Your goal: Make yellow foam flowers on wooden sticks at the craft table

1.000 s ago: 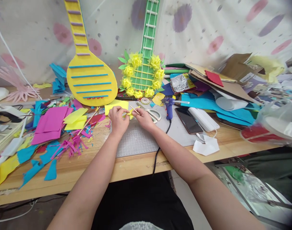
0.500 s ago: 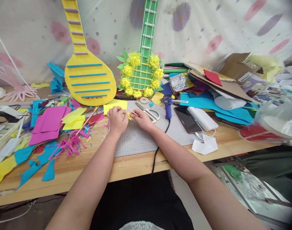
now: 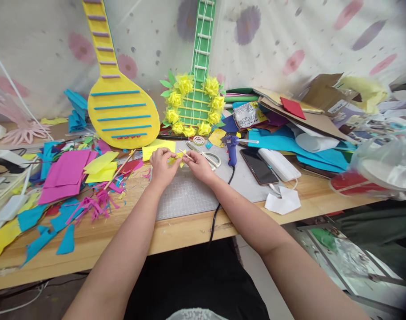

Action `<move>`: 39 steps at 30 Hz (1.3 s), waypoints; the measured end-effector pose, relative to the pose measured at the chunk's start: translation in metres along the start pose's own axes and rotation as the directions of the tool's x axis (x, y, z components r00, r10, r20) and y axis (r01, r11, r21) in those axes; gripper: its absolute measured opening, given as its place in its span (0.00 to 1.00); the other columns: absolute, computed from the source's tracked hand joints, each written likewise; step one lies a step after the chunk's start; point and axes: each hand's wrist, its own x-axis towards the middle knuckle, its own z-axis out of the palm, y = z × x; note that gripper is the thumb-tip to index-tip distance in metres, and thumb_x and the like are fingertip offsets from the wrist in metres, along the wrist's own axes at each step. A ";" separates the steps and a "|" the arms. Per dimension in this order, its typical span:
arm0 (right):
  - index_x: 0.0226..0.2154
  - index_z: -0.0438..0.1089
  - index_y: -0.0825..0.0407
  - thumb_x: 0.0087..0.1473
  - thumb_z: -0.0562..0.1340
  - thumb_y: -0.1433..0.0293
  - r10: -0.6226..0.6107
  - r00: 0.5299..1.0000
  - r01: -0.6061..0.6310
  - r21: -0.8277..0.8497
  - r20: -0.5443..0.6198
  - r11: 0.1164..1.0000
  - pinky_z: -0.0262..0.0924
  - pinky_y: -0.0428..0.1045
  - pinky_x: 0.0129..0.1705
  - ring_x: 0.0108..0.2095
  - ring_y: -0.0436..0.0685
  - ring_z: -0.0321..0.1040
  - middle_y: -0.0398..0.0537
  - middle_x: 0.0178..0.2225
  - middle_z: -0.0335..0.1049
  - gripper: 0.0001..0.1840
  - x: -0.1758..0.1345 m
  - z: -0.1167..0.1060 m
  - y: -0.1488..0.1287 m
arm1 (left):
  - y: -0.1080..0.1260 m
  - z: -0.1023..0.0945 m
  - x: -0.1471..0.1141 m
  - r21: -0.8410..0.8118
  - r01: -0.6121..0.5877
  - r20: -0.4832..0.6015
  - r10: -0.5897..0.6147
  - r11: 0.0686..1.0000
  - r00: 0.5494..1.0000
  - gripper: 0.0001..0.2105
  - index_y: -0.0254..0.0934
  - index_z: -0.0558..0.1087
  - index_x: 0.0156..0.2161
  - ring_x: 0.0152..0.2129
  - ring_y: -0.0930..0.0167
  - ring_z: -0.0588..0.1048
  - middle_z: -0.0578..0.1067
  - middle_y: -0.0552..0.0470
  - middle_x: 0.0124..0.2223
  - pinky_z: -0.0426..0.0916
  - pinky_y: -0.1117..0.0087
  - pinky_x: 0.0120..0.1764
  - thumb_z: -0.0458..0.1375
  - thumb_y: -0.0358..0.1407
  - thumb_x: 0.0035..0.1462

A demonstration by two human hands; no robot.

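My left hand (image 3: pixel 163 167) is closed in a pinch on a small piece of yellow paper (image 3: pixel 178 159) above the grey cutting mat (image 3: pixel 186 195). Close beside it, my right hand (image 3: pixel 199 168) grips a thin wooden stick (image 3: pixel 187 154), whose tip points up and to the left over the paper. Fingers partly hide the paper, so its shape is unclear. Scissors (image 3: pixel 216 159) lie just behind the right hand. A flat yellow paper sheet (image 3: pixel 159 148) rests behind the left hand.
A blue glue gun (image 3: pixel 232 151) stands on the mat, its cord crossing to the table edge. Right of it lie a phone (image 3: pixel 258 166) and a white power bank (image 3: pixel 279 164). Behind lean a yellow paper instrument (image 3: pixel 125 113) and a green one (image 3: pixel 203 58). Magenta paper (image 3: pixel 65 175) lies left.
The fingers have shifted slightly around the yellow paper, and more of it shows between the hands. The whole view has moved a little; both hands stay close together.
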 end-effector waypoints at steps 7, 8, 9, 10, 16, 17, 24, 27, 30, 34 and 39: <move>0.31 0.60 0.51 0.56 0.47 0.55 -0.014 0.993 -0.005 -0.158 -0.117 0.987 0.50 0.45 0.31 0.27 0.48 0.56 0.40 0.24 0.58 0.17 0.000 -0.020 -0.008 | -0.021 -0.002 0.012 -0.018 -0.083 0.066 0.084 0.996 0.994 0.05 0.41 0.74 0.32 0.40 0.66 0.65 0.68 0.50 0.37 0.57 0.61 0.45 0.60 0.38 0.48; 0.30 0.59 0.51 0.57 0.45 0.56 -0.025 0.991 -0.001 -0.190 -0.133 0.982 0.51 0.45 0.32 0.28 0.48 0.57 0.41 0.25 0.59 0.18 0.002 -0.023 -0.008 | -0.024 -0.002 0.014 -0.020 -0.094 0.075 0.095 0.995 0.993 0.05 0.42 0.74 0.32 0.40 0.66 0.65 0.68 0.50 0.37 0.57 0.61 0.45 0.60 0.38 0.48; 0.30 0.59 0.51 0.57 0.45 0.57 -0.024 0.990 -0.007 -0.224 -0.136 0.975 0.50 0.45 0.32 0.27 0.49 0.57 0.41 0.25 0.59 0.17 0.003 -0.025 -0.007 | -0.028 -0.002 0.016 -0.018 -0.103 0.094 0.104 0.995 0.990 0.05 0.42 0.75 0.32 0.39 0.66 0.65 0.68 0.50 0.37 0.57 0.61 0.45 0.60 0.38 0.48; 0.30 0.58 0.51 0.57 0.45 0.58 -0.014 0.991 -0.019 -0.250 -0.131 0.968 0.50 0.45 0.31 0.27 0.49 0.57 0.41 0.25 0.59 0.16 0.005 -0.026 -0.007 | -0.030 -0.002 0.017 -0.014 -0.113 0.116 0.114 0.993 0.987 0.04 0.42 0.75 0.31 0.40 0.66 0.65 0.68 0.50 0.37 0.57 0.61 0.45 0.60 0.37 0.48; 0.32 0.60 0.51 0.55 0.49 0.67 0.059 0.998 -0.068 -0.376 -0.034 0.924 0.53 0.46 0.33 0.27 0.49 0.60 0.41 0.25 0.64 0.07 0.016 -0.018 -0.012 | -0.038 -0.003 0.018 0.002 -0.147 0.208 0.143 0.989 0.968 0.05 0.44 0.76 0.32 0.42 0.65 0.64 0.68 0.51 0.40 0.56 0.60 0.46 0.58 0.34 0.49; 0.33 0.61 0.51 0.54 0.49 0.68 0.058 0.998 -0.061 -0.367 -0.018 0.928 0.53 0.46 0.33 0.28 0.49 0.61 0.41 0.26 0.65 0.07 0.018 -0.015 -0.011 | -0.038 -0.004 0.017 -0.001 -0.142 0.211 0.139 0.990 0.968 0.05 0.44 0.76 0.32 0.42 0.66 0.64 0.68 0.51 0.41 0.56 0.61 0.46 0.57 0.33 0.49; 0.31 0.63 0.52 0.51 0.54 0.68 0.126 0.988 -0.135 -0.100 -0.088 0.986 0.58 0.45 0.35 0.32 0.49 0.67 0.43 0.30 0.70 0.06 0.025 0.006 0.008 | -0.038 -0.015 0.013 0.034 -0.009 0.065 0.007 0.999 0.998 0.09 0.40 0.71 0.32 0.41 0.65 0.65 0.69 0.51 0.38 0.56 0.60 0.47 0.57 0.28 0.42; 0.32 0.63 0.51 0.54 0.51 0.64 0.116 0.984 -0.133 -0.130 -0.135 0.983 0.58 0.46 0.35 0.31 0.50 0.66 0.42 0.28 0.69 0.10 0.015 0.008 0.004 | -0.039 -0.024 0.013 0.022 0.010 -0.037 -0.009 1.000 0.999 0.10 0.38 0.68 0.34 0.38 0.66 0.66 0.68 0.51 0.36 0.58 0.62 0.45 0.57 0.27 0.42; 0.35 0.63 0.50 0.56 0.48 0.62 0.092 0.991 -0.120 -0.358 -0.095 0.926 0.55 0.47 0.34 0.32 0.52 0.65 0.44 0.32 0.70 0.12 0.002 0.009 -0.006 | -0.040 -0.029 0.012 -0.013 -0.052 0.053 0.053 0.999 0.997 0.13 0.39 0.68 0.38 0.36 0.68 0.66 0.69 0.51 0.38 0.59 0.64 0.44 0.60 0.33 0.43; 0.41 0.61 0.49 0.59 0.44 0.61 0.114 0.994 -0.092 -0.595 -0.001 0.799 0.53 0.48 0.33 0.34 0.56 0.66 0.46 0.36 0.70 0.16 -0.007 0.010 -0.013 | -0.037 -0.024 0.009 -0.013 -0.075 0.178 0.076 0.997 0.981 0.17 0.43 0.71 0.41 0.40 0.66 0.66 0.67 0.51 0.41 0.59 0.63 0.46 0.62 0.38 0.42; 0.44 0.58 0.50 0.60 0.41 0.61 0.124 0.991 -0.059 -0.704 0.041 0.707 0.51 0.48 0.32 0.34 0.56 0.67 0.48 0.36 0.71 0.18 -0.005 0.012 -0.012 | -0.032 -0.020 0.009 0.004 -0.101 0.206 0.098 0.995 0.974 0.13 0.43 0.73 0.39 0.42 0.65 0.65 0.70 0.51 0.42 0.57 0.62 0.47 0.62 0.36 0.44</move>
